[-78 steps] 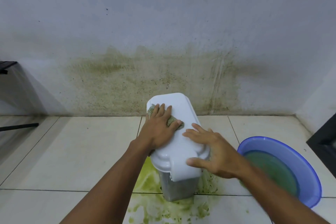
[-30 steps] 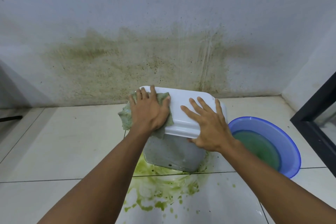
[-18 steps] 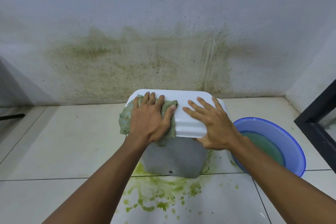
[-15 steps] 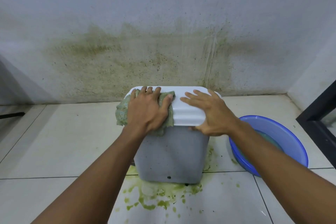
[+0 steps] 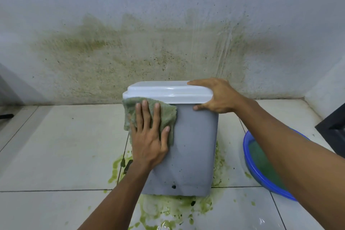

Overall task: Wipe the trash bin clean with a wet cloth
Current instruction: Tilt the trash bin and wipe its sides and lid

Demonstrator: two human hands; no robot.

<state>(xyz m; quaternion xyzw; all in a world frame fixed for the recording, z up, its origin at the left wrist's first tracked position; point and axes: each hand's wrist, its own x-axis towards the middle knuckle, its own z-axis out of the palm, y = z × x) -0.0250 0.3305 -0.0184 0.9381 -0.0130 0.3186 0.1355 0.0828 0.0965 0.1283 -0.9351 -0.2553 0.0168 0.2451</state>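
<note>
The gray trash bin (image 5: pixel 194 145) stands on the tiled floor (image 5: pixel 65 145) near the stained wall (image 5: pixel 168 24), in a green puddle (image 5: pixel 168 207). The left hand (image 5: pixel 149 136), with fingers straight, presses the green cloth (image 5: pixel 168 114) flat on the bin's front, just under the white lid (image 5: pixel 164 91). The right hand (image 5: pixel 216 95) grasps the lid's right end. Free tiles lie to the left; a blue basin (image 5: pixel 245 147) is near on the right.

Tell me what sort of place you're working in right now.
Probably a home's utility or wash corner: tiled floor, a green-stained wall, and a blue basin of water beside the trash bin.
</note>
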